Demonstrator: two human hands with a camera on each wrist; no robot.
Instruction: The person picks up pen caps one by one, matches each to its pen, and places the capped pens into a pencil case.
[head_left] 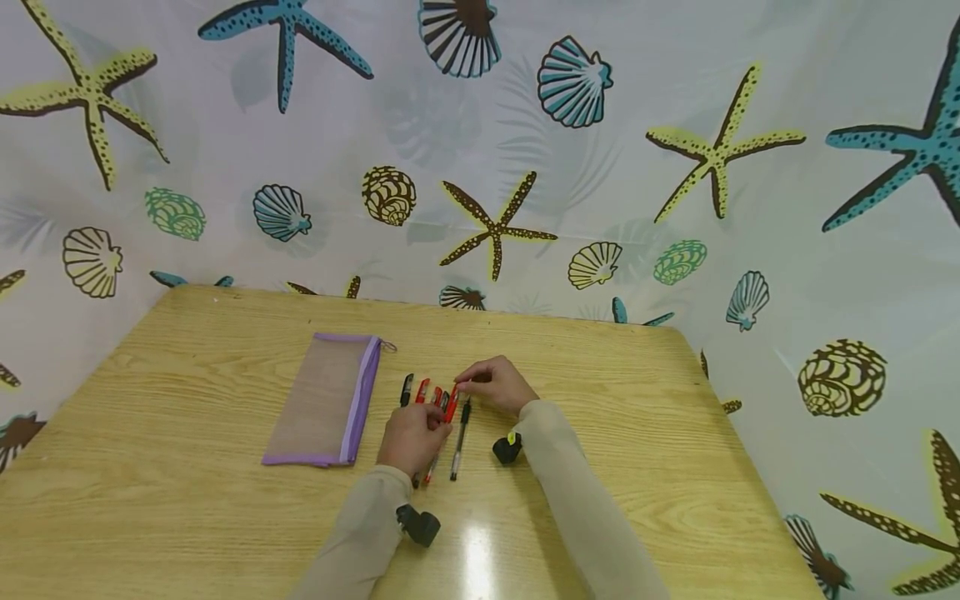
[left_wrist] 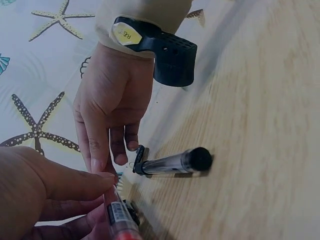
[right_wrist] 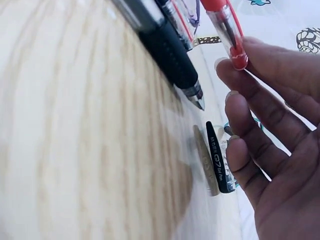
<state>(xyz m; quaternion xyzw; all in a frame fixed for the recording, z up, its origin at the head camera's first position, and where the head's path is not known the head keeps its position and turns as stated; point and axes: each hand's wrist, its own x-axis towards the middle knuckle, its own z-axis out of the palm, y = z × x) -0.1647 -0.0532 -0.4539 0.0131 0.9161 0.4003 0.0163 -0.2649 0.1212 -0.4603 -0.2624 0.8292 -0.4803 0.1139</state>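
Over the row of pens, my left hand [head_left: 411,435] holds a red gel pen [left_wrist: 119,212] between thumb and fingers. My right hand [head_left: 501,385] pinches the red-capped end of that same pen, thumb and forefinger at its tip in the right wrist view. Just right of it lies an uncapped black gel pen [head_left: 461,442], its bare point showing in the right wrist view. Beyond that point rests a loose black pen cap [right_wrist: 218,160]. Several red and black pens lie by my left hand, including a black pen [head_left: 407,389]; the hand partly covers them.
A mesh zip pouch [head_left: 318,400] with purple edging lies flat to the left of the pens. The wooden table [head_left: 645,467] meets a shell-and-starfish patterned cloth [head_left: 337,150] at the back and sides. Each wrist wears a small black camera.
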